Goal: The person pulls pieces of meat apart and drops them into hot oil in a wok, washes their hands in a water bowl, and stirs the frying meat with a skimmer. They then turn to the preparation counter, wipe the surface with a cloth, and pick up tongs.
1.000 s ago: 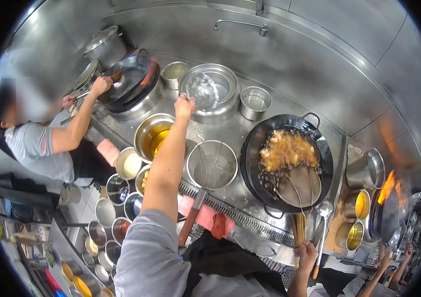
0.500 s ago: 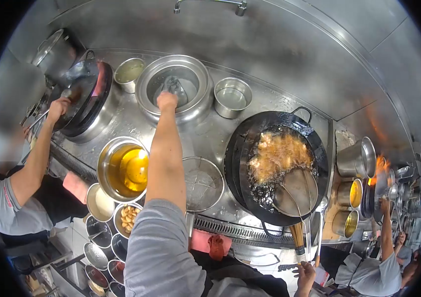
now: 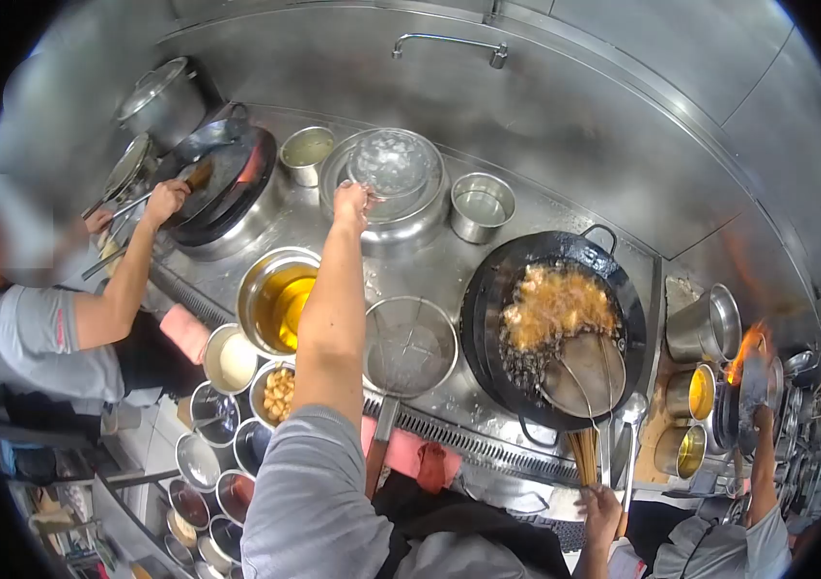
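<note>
Brushed steel makes up the worktop [image 3: 430, 265] that I look down on through the head camera. Largest on it is the black wok [image 3: 628, 309], close to the right edge, with golden food [image 3: 560, 304] frothing inside. Next comes the round metal pot [image 3: 410, 229], near the far edge and to the left of the wok. A metal bowl [image 3: 256, 291] of yellow liquid [image 3: 292, 307] sits closer to the near edge, left of the outstretched arm, and the wire strainer [image 3: 410, 338] lies just right of that arm, its handle crossing the near edge. In the wok rests the skimmer [image 3: 579, 381], its long axis running toward the near edge. Smaller again, the clear bowl [image 3: 393, 162] is over the mouth of the round metal pot; how high above it, I cannot tell. My left hand [image 3: 352, 201] has its fingers closed on the bowl's near side, so the bowl extends beyond the grip, toward the far edge and slightly right. That hand is by far the nearer one: my right hand [image 3: 600, 510] is well apart, beyond the near edge, by the lower ends of the bamboo rods [image 3: 584, 455] and the skimmer's handle; I cannot tell whether its fingers are clamped on either.
</note>
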Available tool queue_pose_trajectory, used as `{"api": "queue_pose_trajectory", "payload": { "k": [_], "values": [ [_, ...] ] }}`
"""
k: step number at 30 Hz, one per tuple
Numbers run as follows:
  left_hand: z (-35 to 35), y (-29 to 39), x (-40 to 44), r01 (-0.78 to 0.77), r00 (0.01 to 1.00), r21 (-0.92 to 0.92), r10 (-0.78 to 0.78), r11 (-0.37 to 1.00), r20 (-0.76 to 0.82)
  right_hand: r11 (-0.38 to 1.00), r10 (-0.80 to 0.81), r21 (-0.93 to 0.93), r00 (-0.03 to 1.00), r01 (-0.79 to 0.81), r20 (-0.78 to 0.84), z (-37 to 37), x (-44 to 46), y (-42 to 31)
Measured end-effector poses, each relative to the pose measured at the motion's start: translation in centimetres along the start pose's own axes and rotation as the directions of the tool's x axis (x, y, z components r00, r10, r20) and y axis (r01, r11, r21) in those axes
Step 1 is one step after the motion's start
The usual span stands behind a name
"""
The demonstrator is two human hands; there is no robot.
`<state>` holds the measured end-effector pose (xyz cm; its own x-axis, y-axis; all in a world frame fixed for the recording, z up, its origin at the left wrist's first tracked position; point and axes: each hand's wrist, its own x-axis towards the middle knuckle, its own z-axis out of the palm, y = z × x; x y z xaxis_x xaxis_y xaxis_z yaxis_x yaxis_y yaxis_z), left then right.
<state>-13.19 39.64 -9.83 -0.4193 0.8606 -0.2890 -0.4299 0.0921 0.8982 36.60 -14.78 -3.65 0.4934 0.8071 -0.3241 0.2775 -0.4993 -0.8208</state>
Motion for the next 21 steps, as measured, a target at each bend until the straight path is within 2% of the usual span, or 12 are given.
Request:
{"api": "queue_pose_trajectory", "payload": {
  "k": [1, 3, 5, 7, 9, 10, 12, 15, 16, 19, 21],
  "values": [
    [-0.1, 0.6, -2.2, -0.029, 1.000, -0.005, 0.029, 1.000, 0.010, 1.000, 0.001, 0.003, 1.000, -0.001, 0.015, 0.0, 0.2, -0.2],
    [-1.2, 1.5, -6.7, 0.005, 0.999, 0.023, -0.004, 1.000, -0.040, 0.994, -0.104, 0.043, 0.993, 0.101, 0.062, 0.0, 0.7, 0.4],
    [-2.3, 2.0, -11.1, 0.032, 0.998, 0.122, -0.038, 0.992, 0.049, 0.991, -0.132, 0.058, 0.980, 0.124, 0.147, -0.3, 1.3, 0.5],
    [-3.5, 0.9, -15.4, 0.075, 0.997, 0.109, -0.074, 0.991, -0.013, 0.961, -0.270, 0.114, 0.949, 0.254, 0.165, -0.1, 1.7, 1.1],
    [-5.3, -1.2, -19.2, 0.085, 0.996, 0.025, -0.085, 0.996, 0.014, 0.968, -0.230, 0.154, 0.948, 0.200, 0.219, 0.1, 1.8, 1.0],
    [-6.6, -3.0, -20.6, 0.096, 0.995, 0.077, -0.097, 0.992, 0.006, 0.970, -0.223, 0.155, 0.946, 0.190, 0.236, 0.4, 1.6, 0.7],
    [-8.9, -6.0, -23.8, 0.146, 0.989, 0.116, -0.141, 0.982, -0.055, 0.936, -0.274, 0.304, 0.912, 0.179, 0.305, 1.1, 1.0, 0.2],
    [-11.8, -10.4, -27.6, 0.233, 0.963, 0.092, -0.216, 0.968, -0.160, 0.930, -0.346, 0.274, 0.840, 0.246, 0.419, 2.0, 0.7, 0.4],
    [-12.9, -12.0, -28.5, 0.233, 0.962, 0.090, -0.216, 0.968, -0.167, 0.942, -0.309, 0.270, 0.832, 0.200, 0.461, 2.5, 0.3, -0.2],
    [-15.6, -15.6, -29.8, 0.243, 0.960, 0.118, -0.222, 0.963, -0.169, 0.955, -0.295, 0.161, 0.777, 0.247, 0.556, 4.0, 0.0, -1.0],
    [-16.7, -17.1, -30.1, 0.308, 0.950, 0.266, -0.278, 0.913, -0.144, 0.942, -0.328, 0.148, 0.740, 0.301, 0.587, 5.3, 0.0, -2.0]
  ]
}}
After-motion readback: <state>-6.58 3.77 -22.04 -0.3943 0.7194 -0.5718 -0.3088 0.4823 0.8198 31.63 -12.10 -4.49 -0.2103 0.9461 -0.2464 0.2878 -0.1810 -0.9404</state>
